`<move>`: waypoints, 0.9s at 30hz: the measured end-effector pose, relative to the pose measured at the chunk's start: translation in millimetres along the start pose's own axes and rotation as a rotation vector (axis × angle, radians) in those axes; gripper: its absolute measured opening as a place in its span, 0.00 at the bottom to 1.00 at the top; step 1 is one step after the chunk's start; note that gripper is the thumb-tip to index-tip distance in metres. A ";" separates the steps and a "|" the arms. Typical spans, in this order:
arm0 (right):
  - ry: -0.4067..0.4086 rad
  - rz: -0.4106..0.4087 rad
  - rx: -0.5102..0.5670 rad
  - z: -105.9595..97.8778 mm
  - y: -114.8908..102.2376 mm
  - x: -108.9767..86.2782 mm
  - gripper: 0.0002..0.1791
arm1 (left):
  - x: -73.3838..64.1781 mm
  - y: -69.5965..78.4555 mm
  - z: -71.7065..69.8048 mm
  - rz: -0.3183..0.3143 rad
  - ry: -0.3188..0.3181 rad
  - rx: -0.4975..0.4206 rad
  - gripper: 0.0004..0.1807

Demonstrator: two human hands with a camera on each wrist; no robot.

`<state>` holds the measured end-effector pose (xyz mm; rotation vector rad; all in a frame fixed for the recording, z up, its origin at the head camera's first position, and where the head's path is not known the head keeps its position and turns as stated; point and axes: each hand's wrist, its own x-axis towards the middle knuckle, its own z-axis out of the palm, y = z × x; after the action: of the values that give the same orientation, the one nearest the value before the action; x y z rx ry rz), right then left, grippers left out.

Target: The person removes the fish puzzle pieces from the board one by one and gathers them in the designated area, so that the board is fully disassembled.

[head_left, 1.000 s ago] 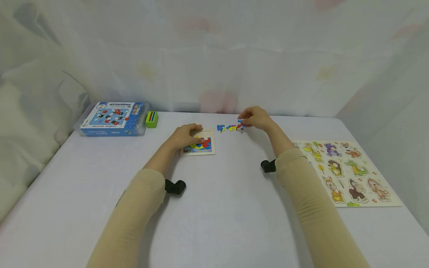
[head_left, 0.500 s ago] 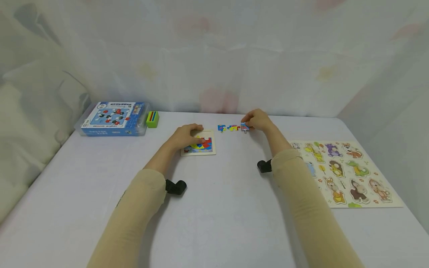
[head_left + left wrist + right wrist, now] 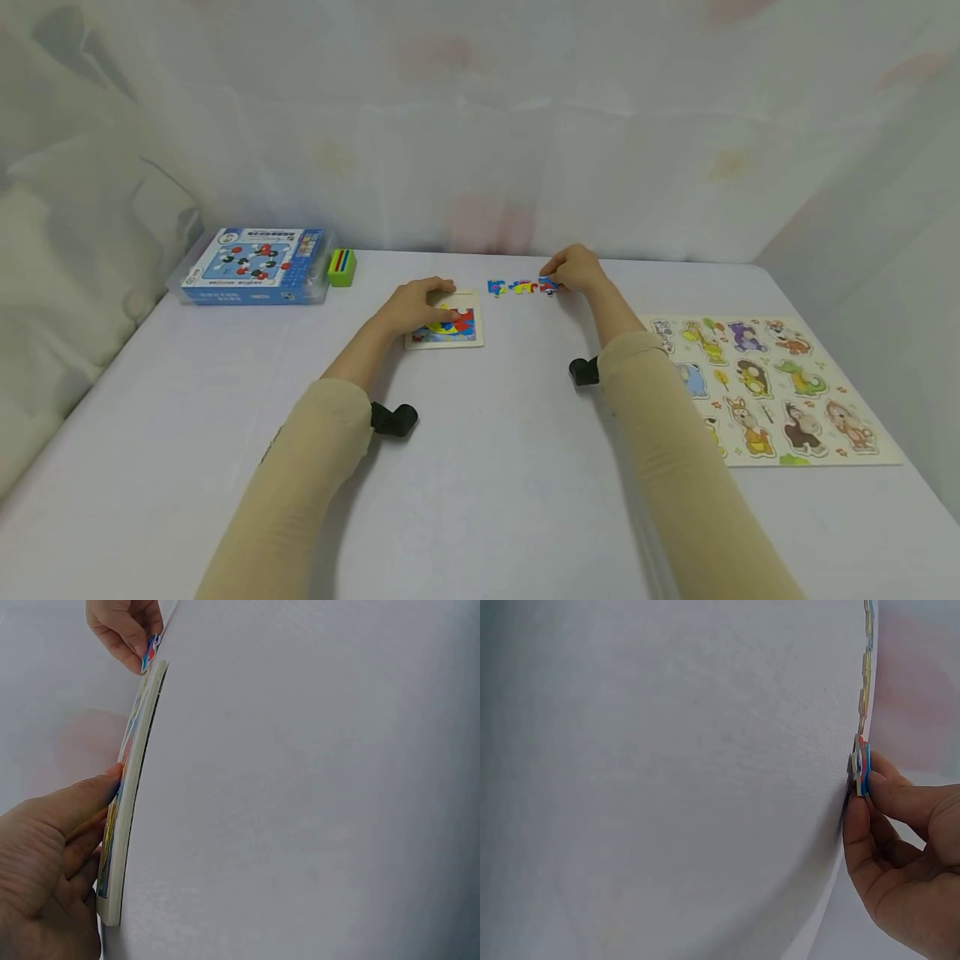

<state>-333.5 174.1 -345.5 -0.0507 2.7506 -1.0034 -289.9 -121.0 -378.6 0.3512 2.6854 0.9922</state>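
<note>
A small framed jigsaw puzzle board point(image 3: 444, 342) lies flat on the table. My left hand point(image 3: 411, 305) holds it at its left side, thumb on the picture and fingers toward the far edge, hiding part of the picture. Farther back, my right hand point(image 3: 577, 268) pinches a blue and red puzzle piece point(image 3: 548, 285) between thumb and fingers. The right wrist view shows this piece point(image 3: 863, 766) tilted, close over the table. To its left in a row lie a yellow and red puzzle piece point(image 3: 522, 287) and a blue puzzle piece point(image 3: 496, 287).
At the back left stands a blue molecular-model box point(image 3: 255, 265), with a green striped block point(image 3: 342, 267) beside it. A large animal puzzle board point(image 3: 780, 392) lies on the right, partly behind the right sleeve. White cloth point(image 3: 480, 125) hangs behind the table.
My right hand has moved slightly right with the blue and red piece, away from the yellow and red one, and turned the piece's printed face up. The left hand stays on the board.
</note>
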 end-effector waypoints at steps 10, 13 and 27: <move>0.020 0.001 0.007 0.4 -0.4 -3.4 0.12 | -1.2 1.0 -0.3 -0.004 0.000 0.005 0.33; 0.028 -0.001 0.005 0.2 -0.2 -4.3 0.12 | -0.9 1.0 -0.1 -0.001 0.001 0.006 0.33; 0.036 0.004 -0.019 0.8 1.4 -3.1 0.11 | -1.0 1.5 -0.3 -0.002 -0.005 0.011 0.33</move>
<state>-330.3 175.0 -346.4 -0.0305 2.7917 -0.9871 -288.8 -120.4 -377.2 0.3534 2.6872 0.9747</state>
